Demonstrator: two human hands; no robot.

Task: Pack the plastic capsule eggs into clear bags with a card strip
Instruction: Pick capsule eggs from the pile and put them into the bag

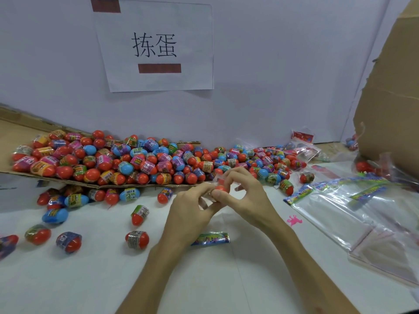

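Both hands meet over the middle of the white table. My left hand [189, 210] and my right hand [243, 196] together pinch a red capsule egg [221, 189] with thin clear plastic crumpled around it. A big heap of red and blue capsule eggs [127, 162] lies on a cardboard sheet [13, 172] behind my hands. Loose eggs [137, 239] are scattered on the table at the left. A colourful card strip [210, 239] lies flat just below my hands. Clear bags [353, 214] with card strips are stacked at the right.
A tall cardboard box [392, 98] stands at the far right. A paper sign [156, 46] hangs on the back wall. A small pink toy figure [294, 220] lies on the table right of my right wrist. Packed bags [303, 143] sit at the back right.
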